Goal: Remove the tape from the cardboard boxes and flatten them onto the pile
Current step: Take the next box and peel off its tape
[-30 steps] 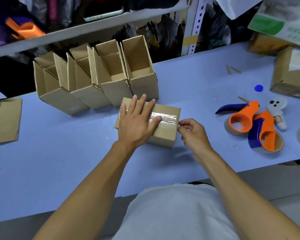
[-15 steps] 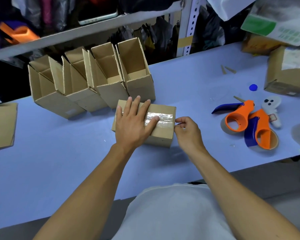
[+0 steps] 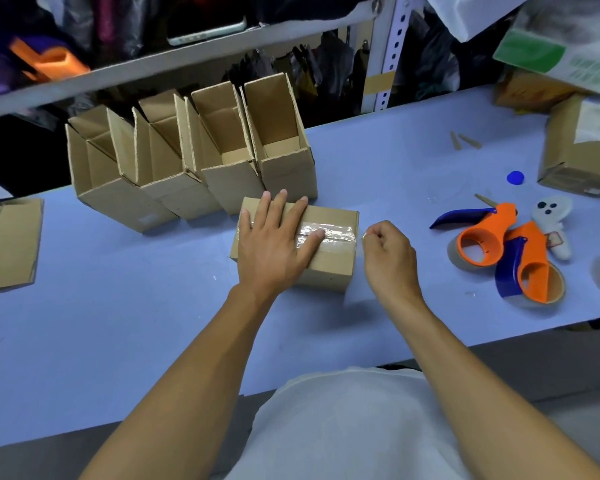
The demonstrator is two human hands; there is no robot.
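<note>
The cardboard boxes [image 3: 194, 161] dominate the blue desk [image 3: 118, 306]: four stand open-topped in a leaning row at the back, likely queued for flattening, and a fifth, the sealed box [image 3: 329, 258], lies just in front of them near the desk's middle. At the far left edge lies flattened cardboard [image 3: 7, 244], probably the pile, though I cannot tell how many sheets it holds. Another taped carton [image 3: 582, 150] sits at the far right. The left hand [image 3: 274, 244] lies flat on the sealed box, fingers straight, apparently pinning it so it won't slide. The right hand [image 3: 388, 251] is curled just beside the box's right end, its grip seemingly pinching the clear tape [image 3: 333, 233] end to peel it; the film itself is too faint to confirm. Two orange tape dispensers [image 3: 506, 251] rest unused to the right.
</note>
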